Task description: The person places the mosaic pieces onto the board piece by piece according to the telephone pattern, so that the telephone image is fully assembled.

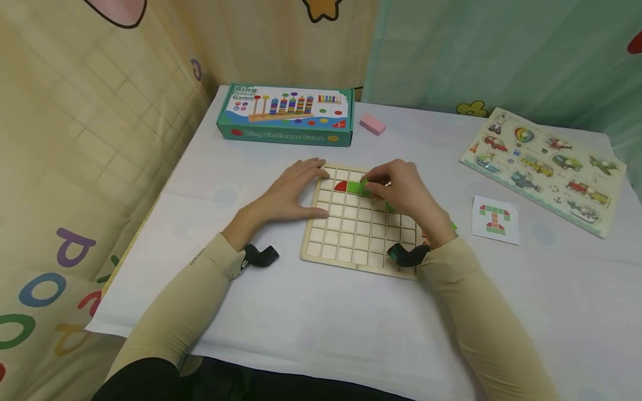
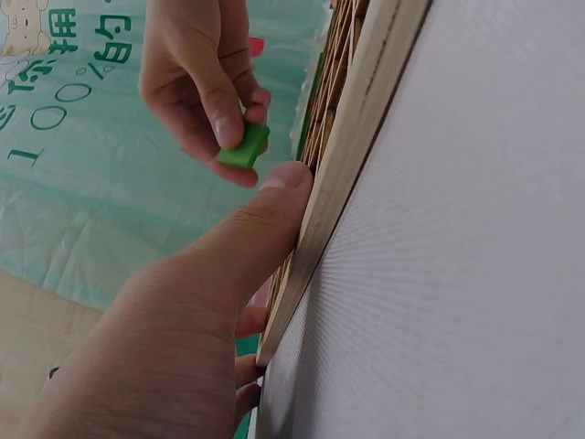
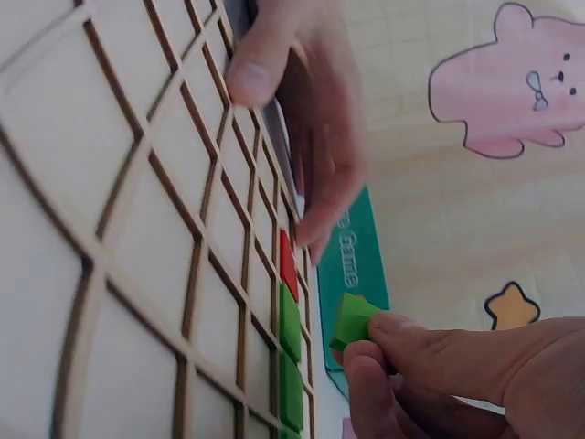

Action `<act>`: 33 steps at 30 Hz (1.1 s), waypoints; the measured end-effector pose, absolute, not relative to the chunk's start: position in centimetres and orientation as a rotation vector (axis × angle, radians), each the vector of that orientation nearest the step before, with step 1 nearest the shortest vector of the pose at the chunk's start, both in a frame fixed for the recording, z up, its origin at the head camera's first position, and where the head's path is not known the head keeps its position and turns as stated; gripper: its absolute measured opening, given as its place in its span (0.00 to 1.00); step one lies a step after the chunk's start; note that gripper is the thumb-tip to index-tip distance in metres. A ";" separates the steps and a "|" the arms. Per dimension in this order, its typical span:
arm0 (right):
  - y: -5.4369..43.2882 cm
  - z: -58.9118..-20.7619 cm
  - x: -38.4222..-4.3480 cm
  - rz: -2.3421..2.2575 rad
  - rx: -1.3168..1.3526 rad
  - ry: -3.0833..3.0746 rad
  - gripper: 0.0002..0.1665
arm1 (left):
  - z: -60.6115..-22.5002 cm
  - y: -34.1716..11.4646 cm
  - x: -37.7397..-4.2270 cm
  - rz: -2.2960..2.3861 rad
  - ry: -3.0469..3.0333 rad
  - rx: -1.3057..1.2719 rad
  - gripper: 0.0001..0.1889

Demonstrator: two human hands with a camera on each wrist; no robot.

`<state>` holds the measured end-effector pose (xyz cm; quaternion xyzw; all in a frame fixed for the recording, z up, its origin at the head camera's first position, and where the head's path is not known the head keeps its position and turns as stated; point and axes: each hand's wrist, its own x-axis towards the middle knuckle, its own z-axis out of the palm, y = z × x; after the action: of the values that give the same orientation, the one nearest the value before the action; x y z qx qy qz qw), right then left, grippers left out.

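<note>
A wooden grid board (image 1: 346, 239) lies on the white-covered table. My left hand (image 1: 288, 192) rests along the board's left edge, thumb and fingers spread over its rim. Between thumb and fingertips, my right hand (image 1: 403, 192) pinches a green block (image 3: 352, 322), held above the upper part of the grid. In the grid, a red rounded piece (image 1: 341, 186) sits to the left of green squares (image 3: 290, 320) in the same row. Another green piece (image 1: 390, 207) shows below the right hand. Part of the board's right side is hidden by the right hand and wrist.
Right of the board lies a card (image 1: 495, 220) with a T-shaped pattern of red, green and orange pieces. Behind it is a picture puzzle board (image 1: 544, 167). A Ring Challenge Game box (image 1: 286, 117) and a pink block (image 1: 373, 124) stand at the back. Loose orange pieces (image 1: 425, 238) peek out by the right wrist.
</note>
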<state>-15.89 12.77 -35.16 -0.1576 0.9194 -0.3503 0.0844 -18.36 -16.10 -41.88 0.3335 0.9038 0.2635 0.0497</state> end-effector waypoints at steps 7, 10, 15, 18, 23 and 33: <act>9.1 -36.5 -15.9 -1.181 -0.409 2.764 0.08 | -42.2 -16.1 -18.4 0.822 2.757 1.045 0.43; 8.7 -37.1 -15.7 -1.212 -0.381 2.741 0.08 | -42.2 -16.0 -18.5 0.818 2.754 1.053 0.43; 8.3 -37.7 -15.5 -1.223 -0.452 2.793 0.07 | -41.9 -16.1 -18.4 0.804 2.757 1.036 0.44; 7.9 -38.0 -15.4 -1.230 -0.493 2.836 0.07 | -41.7 -16.2 -18.4 0.797 2.760 1.025 0.44; 7.5 -38.2 -15.1 -1.233 -0.507 2.859 0.08 | -41.6 -16.2 -18.4 0.804 2.760 1.019 0.44; 8.3 -39.0 -15.2 -1.168 -0.603 2.908 0.09 | -41.8 -16.1 -18.5 0.807 2.759 1.029 0.43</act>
<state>-15.20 8.26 -38.96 -0.1888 0.9109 -0.3660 -0.0246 -18.48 -16.14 -41.82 0.3366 0.9028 0.2641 0.0440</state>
